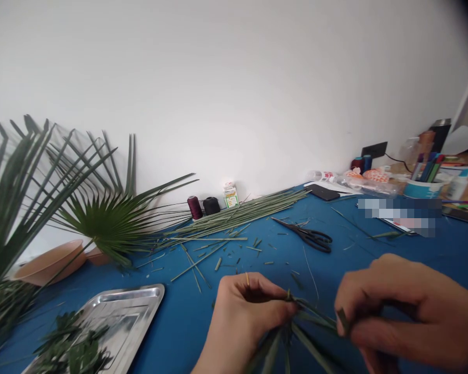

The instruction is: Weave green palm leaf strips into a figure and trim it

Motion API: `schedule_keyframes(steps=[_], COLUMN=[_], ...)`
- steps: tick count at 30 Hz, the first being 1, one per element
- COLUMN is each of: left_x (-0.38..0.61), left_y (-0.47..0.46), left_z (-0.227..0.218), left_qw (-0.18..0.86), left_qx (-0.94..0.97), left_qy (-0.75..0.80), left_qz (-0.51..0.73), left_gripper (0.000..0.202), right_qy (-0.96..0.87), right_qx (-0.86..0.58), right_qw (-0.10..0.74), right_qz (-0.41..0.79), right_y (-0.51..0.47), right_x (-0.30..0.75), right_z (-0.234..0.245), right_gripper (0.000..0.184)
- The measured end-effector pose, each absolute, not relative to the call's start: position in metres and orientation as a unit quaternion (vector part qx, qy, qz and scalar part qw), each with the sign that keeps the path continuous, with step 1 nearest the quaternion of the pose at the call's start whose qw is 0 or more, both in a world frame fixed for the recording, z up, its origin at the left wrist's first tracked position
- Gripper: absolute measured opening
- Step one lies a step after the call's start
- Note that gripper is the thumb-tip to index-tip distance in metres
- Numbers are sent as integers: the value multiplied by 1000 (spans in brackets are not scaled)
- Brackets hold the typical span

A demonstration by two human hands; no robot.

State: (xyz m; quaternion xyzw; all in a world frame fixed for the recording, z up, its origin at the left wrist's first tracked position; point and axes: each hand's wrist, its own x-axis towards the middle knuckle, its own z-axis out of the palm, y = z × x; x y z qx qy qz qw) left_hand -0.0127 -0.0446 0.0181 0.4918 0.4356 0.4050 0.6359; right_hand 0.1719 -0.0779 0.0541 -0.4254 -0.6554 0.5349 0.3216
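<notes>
My left hand (244, 317) is closed in a pinch on a small woven bundle of green palm leaf strips (296, 332) near the bottom edge of the blue table (179, 322). My right hand (409, 309) is also closed, gripping one strip end of the same bundle from the right. Several loose strip ends fan downward out of the bundle between the two hands. Black scissors (308, 236) lie open-handled on the table beyond my hands.
A metal tray (128, 311) with woven leaf pieces sits at lower left. Palm fronds (101, 218) and a brown bowl (49, 262) stand at left. Cut leaf strips (237, 215), thread spools (203, 206), a phone (324, 192) and a pen cup (423, 182) line the back.
</notes>
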Motion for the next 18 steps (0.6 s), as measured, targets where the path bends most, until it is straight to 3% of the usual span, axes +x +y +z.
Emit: schedule_keyframes(steps=[2, 5, 9, 13, 18], left_x=[-12, -16, -21, -22, -32], left_y=[-48, -52, -54, -52, -48], left_z=[14, 3, -6, -7, -11], left_qw=[510, 228, -101, -230, -273], left_qx=[557, 675, 755, 737, 783], left_qy=[453, 386, 283, 282, 230], left_qz=[475, 585, 583, 570, 509], left_gripper=[6, 10, 26, 24, 26], right_qy=[-600, -609, -650, -616, -566], right_qx=[-474, -519, -479, -427, -371], right_qw=[314, 358, 413, 452, 496], right_qz=[563, 480, 421, 484, 544], right_y=[-80, -81, -82, -82, -77], right_x=[164, 152, 140, 130, 121], right_z=[45, 33, 19, 10, 3], right_gripper=[9, 13, 20, 21, 17])
